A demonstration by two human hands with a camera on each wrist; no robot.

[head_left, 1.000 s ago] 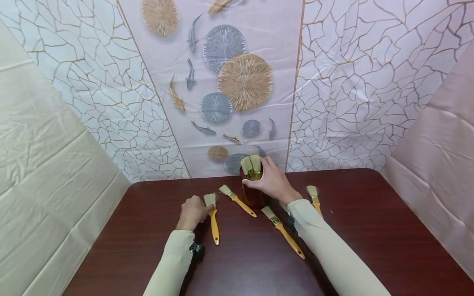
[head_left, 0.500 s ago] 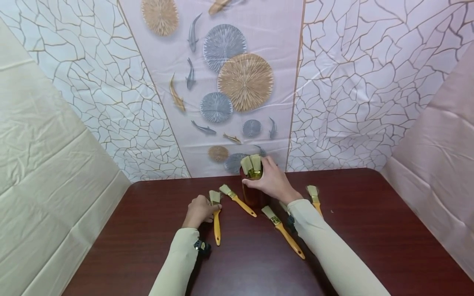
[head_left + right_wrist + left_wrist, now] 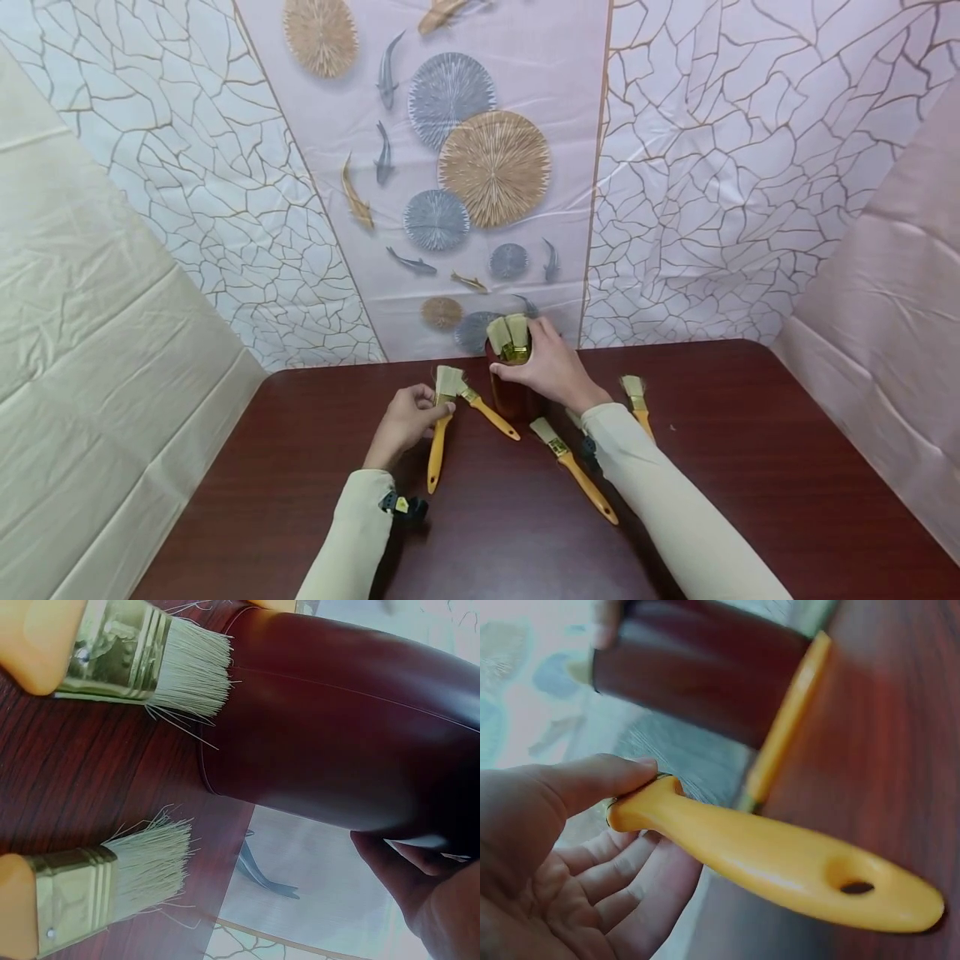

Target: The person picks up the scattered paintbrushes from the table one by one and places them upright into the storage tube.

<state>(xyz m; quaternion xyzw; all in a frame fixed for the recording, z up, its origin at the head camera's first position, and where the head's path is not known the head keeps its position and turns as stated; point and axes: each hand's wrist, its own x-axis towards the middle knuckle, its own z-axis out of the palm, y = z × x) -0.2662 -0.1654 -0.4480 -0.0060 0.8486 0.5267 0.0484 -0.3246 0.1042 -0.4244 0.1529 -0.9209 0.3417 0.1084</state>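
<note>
My left hand [image 3: 401, 423] pinches a paintbrush [image 3: 438, 450] between thumb and fingers near the metal band, bristles pointing away. In the left wrist view its yellow handle [image 3: 772, 859], with a hole at the end, stretches out from the fingers. Around the upper part of a dark red cylindrical cup [image 3: 512, 398], my right hand [image 3: 553, 371] curls its fingers and thumb. Pale bristles of paintbrushes [image 3: 510, 336] stick up out of the cup; their handles are hidden inside. A loose paintbrush [image 3: 491, 414] lies between the left hand and the cup.
On the dark wooden table [image 3: 300, 492] another paintbrush [image 3: 577, 479] lies in front of the cup, and one [image 3: 636, 404] is at the right, partly behind the sleeve. Part of another brush shows beneath the right wrist. A patterned cloth [image 3: 480, 283] hangs along the back edge.
My left hand has shifted right with its paintbrush, which now tilts, its bristles further away and overlapping the loose brush in the head view. The right hand and cup have stayed still.
</note>
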